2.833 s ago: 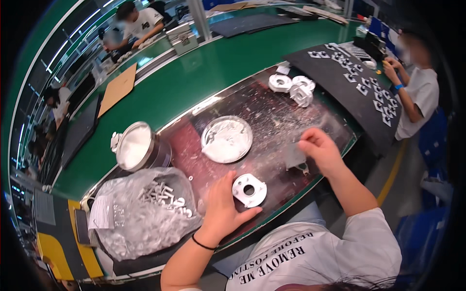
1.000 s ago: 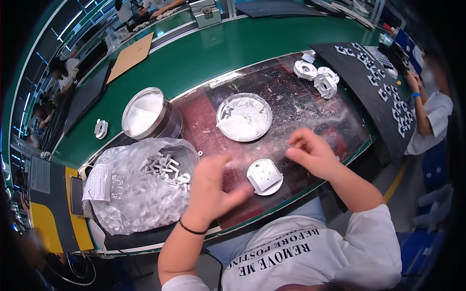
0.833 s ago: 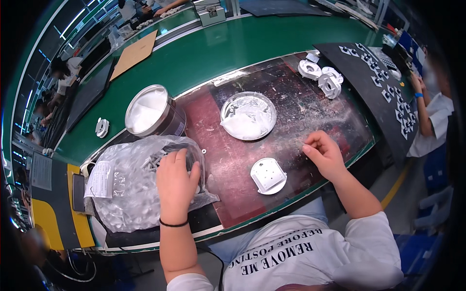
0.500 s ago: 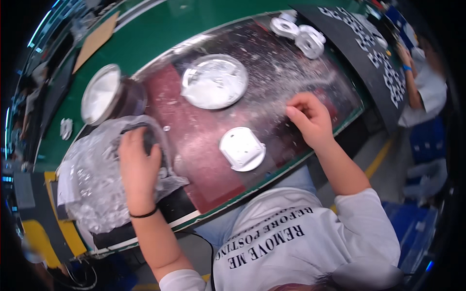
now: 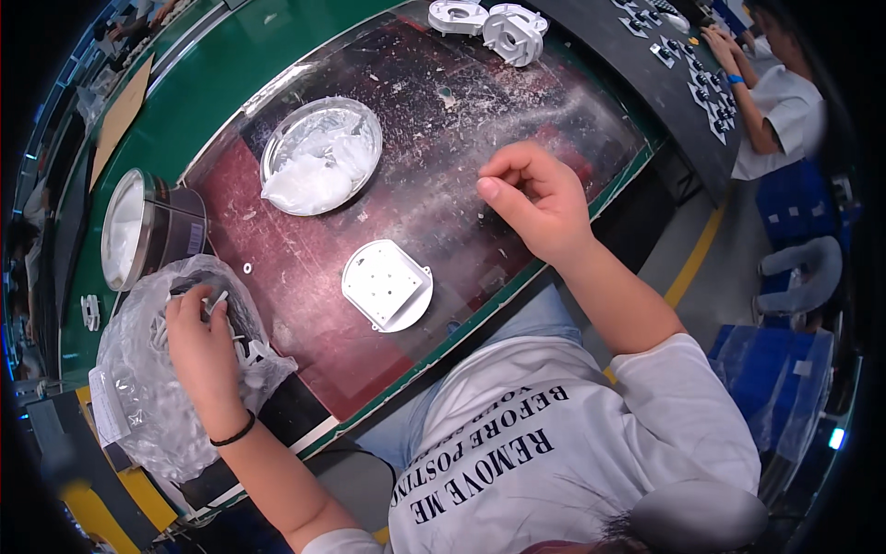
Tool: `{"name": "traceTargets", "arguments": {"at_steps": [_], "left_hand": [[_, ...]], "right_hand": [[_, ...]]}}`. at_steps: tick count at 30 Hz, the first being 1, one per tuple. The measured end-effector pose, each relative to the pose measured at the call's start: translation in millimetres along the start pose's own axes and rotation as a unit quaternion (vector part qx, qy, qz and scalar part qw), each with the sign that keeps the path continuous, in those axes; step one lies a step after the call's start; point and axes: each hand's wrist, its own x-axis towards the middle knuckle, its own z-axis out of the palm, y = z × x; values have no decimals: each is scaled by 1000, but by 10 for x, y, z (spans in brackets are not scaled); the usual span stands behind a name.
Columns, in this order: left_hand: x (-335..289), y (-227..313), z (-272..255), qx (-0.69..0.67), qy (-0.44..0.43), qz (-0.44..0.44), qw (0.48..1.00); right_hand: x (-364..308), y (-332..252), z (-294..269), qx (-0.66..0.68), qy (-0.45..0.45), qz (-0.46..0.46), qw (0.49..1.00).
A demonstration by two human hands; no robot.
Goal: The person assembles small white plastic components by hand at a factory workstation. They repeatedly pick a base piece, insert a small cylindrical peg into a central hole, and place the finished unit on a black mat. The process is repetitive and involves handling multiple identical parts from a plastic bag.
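Note:
My left hand [image 5: 205, 365] is in the mouth of a clear plastic bag [image 5: 148, 369] of small white plastic parts. Its fingers are curled, and a small white plastic part [image 5: 221, 299] shows at the thumb and fingertips. My right hand [image 5: 544, 205] hovers over the right side of the worktop, thumb and forefinger pinched; anything between them is too small or hidden to make out. Between the hands, a round white plastic housing [image 5: 386, 284] with a raised, flat-sided plate and small holes lies on the dark red mat [image 5: 309, 355].
Beyond the housing sits a round metal lid [image 5: 367, 175] holding white translucent stuff. A round tin [image 5: 175, 222] stands behind the bag. White ring-shaped housings [image 5: 513, 35] lie at the far edge. A co-worker [image 5: 780, 111] works at a black table [image 5: 609, 57] on the right.
The whole view has shifted, so worktop things appear farther left. My left fingers have curled in the bag, and a small white part now shows at them. My right hand stays pinched.

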Motion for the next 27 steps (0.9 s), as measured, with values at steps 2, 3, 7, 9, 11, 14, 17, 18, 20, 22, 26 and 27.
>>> {"name": "traceTargets", "arguments": {"at_steps": [2,3,7,9,11,14,17,18,20,22,26,27], "left_hand": [[18,-97,9,7,8,6,1000],[23,-162,24,7,12,3,1000],[27,-100,7,-7,45,-7,999],[48,-122,30,71,156,90,981],[45,-91,10,68,191,112,973],[-41,171,-49,-46,163,78,982],[-192,224,90,-344,132,90,925],[-242,303,100,-447,86,102,885],[-301,325,138,-569,-24,137,810],[-332,424,113,-620,-89,134,768],[-364,527,131,-687,-122,139,703],[-376,531,143,-689,-124,142,700]], "right_hand": [[-4,2,8,-2,0,-8,1000],[-9,4,11,-3,0,-12,1000],[-27,6,13,3,10,-30,999],[-28,3,8,7,18,-39,999],[-40,-13,12,-5,24,-41,999],[-15,-67,10,-84,-12,-129,988],[115,-236,133,-162,-99,-255,948],[164,-290,223,-159,-129,-294,934],[253,-431,387,-148,-193,-348,906],[302,-493,564,-145,-219,-352,898],[378,-538,740,-181,-247,-385,870],[395,-533,748,-185,-256,-392,864]]}}
